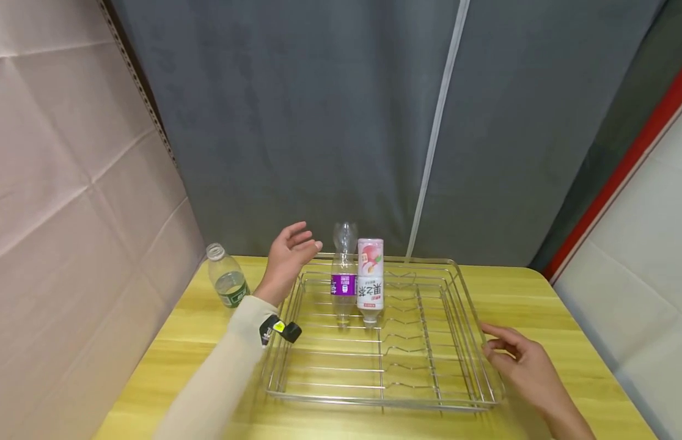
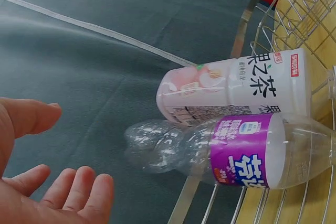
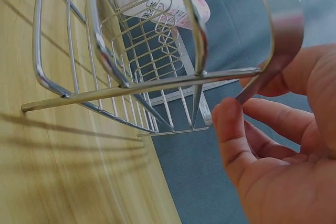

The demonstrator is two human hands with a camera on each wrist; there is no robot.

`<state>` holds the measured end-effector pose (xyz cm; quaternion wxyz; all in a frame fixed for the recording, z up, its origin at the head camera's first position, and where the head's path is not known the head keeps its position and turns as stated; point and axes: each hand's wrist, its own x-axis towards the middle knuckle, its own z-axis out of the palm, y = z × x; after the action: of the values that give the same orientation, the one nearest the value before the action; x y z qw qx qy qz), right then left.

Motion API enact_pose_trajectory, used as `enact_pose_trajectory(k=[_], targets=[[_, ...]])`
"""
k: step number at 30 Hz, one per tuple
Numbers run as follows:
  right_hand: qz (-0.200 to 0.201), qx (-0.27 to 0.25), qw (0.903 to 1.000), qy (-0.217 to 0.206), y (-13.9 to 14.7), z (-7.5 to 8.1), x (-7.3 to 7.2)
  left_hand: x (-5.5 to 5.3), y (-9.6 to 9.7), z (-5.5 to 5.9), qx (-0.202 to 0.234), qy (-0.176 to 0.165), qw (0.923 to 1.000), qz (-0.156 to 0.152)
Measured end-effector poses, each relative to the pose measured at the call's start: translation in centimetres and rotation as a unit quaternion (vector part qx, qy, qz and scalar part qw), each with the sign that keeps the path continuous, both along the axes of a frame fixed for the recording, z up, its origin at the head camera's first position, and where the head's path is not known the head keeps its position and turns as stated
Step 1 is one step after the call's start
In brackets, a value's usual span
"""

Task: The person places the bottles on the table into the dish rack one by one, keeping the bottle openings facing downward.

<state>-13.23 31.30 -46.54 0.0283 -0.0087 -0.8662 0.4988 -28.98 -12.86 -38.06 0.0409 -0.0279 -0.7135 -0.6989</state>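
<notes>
A metal wire dish rack (image 1: 382, 366) sits on the wooden table. Two bottles stand upside down, side by side, toward its back: a clear plastic bottle with a purple label (image 1: 343, 285) and a pink and white tea bottle (image 1: 371, 275). My left hand (image 1: 288, 256) is raised at the rack's back left, fingers loosely bent and holding nothing. In the left wrist view a gap separates that hand (image 2: 58, 177) from the clear bottle (image 2: 247, 150). At the rack's right side, my right hand (image 1: 519, 363) pinches the flat metal rim (image 3: 281, 24) between thumb and fingers.
A clear bottle with a green label (image 1: 228, 278) stands at the table's back left, outside the rack. Bare wood (image 1: 544, 305) shows right of the rack. A grey curtain (image 1: 297, 122) hangs behind the table, with pale cloth (image 1: 82, 244) along the left side.
</notes>
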Motion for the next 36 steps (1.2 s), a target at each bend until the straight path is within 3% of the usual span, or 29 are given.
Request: enact_pose_trajectory(k=[6,11,19,23,29,36], targets=[[-0.002,0.000,1.0000,-0.009,0.1,-0.1,-0.1,1.6,-1.7,0.4,0.027,0.019,0.9994,0.008],[-0.002,0.004,1.0000,-0.003,0.2,-0.3,0.0,2.9,-2.8,-0.1,0.049,0.039,0.9978,0.021],[-0.011,-0.008,0.9999,0.002,0.2,-0.4,0.1,5.4,-4.4,-0.6,0.088,0.065,0.9915,0.070],[-0.015,-0.015,0.9998,0.005,0.2,-0.5,0.0,6.4,-5.1,-0.9,0.103,0.078,0.9859,0.106],[-0.019,-0.019,0.9996,0.000,0.3,-0.8,0.1,7.4,-5.8,-2.2,0.078,0.115,0.9770,0.162],[-0.012,-0.009,0.9998,0.014,0.3,-0.8,0.0,8.4,-6.4,-2.9,0.081,0.159,0.9567,0.230]])
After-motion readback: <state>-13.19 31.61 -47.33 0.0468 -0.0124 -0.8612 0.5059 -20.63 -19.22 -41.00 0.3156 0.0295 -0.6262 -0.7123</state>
